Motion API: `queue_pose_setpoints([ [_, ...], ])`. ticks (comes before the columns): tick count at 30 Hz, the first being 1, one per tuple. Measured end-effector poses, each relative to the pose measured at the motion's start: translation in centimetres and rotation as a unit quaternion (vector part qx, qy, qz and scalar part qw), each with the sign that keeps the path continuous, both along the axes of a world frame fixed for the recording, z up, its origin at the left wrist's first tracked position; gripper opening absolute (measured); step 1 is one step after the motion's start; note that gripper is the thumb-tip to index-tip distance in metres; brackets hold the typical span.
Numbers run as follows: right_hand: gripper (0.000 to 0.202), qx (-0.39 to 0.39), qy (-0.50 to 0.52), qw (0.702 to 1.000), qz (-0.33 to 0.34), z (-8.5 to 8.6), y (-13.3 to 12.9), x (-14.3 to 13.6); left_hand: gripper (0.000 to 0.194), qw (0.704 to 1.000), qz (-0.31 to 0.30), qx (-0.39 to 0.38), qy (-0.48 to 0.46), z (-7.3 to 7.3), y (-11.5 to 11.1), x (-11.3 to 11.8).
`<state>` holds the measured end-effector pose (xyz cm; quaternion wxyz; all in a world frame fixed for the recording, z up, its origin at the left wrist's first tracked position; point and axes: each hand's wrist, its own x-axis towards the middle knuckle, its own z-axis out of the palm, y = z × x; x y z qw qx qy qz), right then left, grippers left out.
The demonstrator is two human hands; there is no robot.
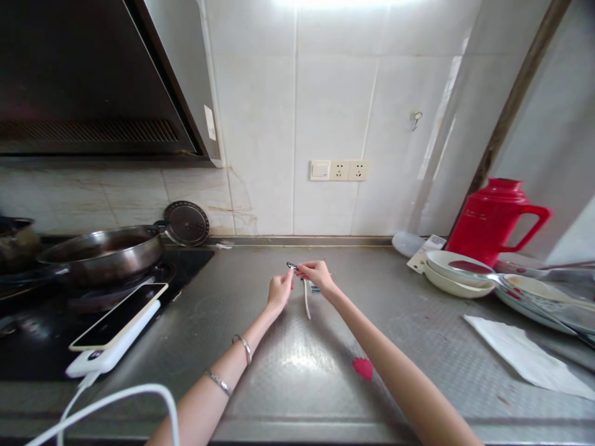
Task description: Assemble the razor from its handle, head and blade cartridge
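Both my hands meet just above the middle of the steel counter. My right hand (317, 274) pinches a small dark, shiny metal piece (292, 266) that points left; its exact kind is too small to make out. Just below it, my left hand (279, 290) is closed, with the thumb up against or very near the piece. Whatever its curled fingers hold is hidden. A thin whitish strip (307, 302) runs down the counter between the hands. Partly behind my right wrist lies a small grey-teal item (315, 288). Two silver bangles (242, 349) circle my left forearm.
On the left, a steel pan (105, 253) sits on the black stove; a phone (119, 316) rests on a white power bank (116, 347) with a cable. A red thermos (495, 220), stacked bowls (458, 282) and a white paper sheet (525, 356) occupy the right. A red patch (362, 368) lies nearer.
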<state>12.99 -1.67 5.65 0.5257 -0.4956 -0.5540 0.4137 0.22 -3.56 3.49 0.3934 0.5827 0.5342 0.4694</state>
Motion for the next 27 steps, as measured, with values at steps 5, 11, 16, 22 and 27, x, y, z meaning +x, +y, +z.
queue_pose_setpoints([
  [5, 0.029, 0.057, -0.035, 0.998, -0.007, -0.5, 0.3, -0.4, 0.054, 0.999, 0.019, 0.038, 0.004, 0.3, -0.3, 0.0],
  [11, 0.028, 0.106, -0.093, 0.990, -0.016, 0.4, -0.5, -0.4, 0.056, 0.997, 0.005, 0.077, 0.005, 0.1, -0.2, -0.1],
  [16, 0.027, 0.131, -0.144, 0.981, -0.029, 1.3, -1.6, -0.3, 0.057, 0.994, -0.007, 0.109, -0.003, -0.1, -0.2, -0.1],
  [22, 0.029, 0.144, -0.114, 0.983, -0.019, 1.0, -1.9, -0.3, 0.056, 0.988, -0.003, 0.154, 0.022, 0.2, -0.4, -0.2],
  [27, 0.031, 0.138, -0.093, 0.986, -0.017, 0.4, -2.1, 0.0, 0.055, 0.984, -0.021, 0.170, 0.044, 0.0, -0.4, -0.2],
])
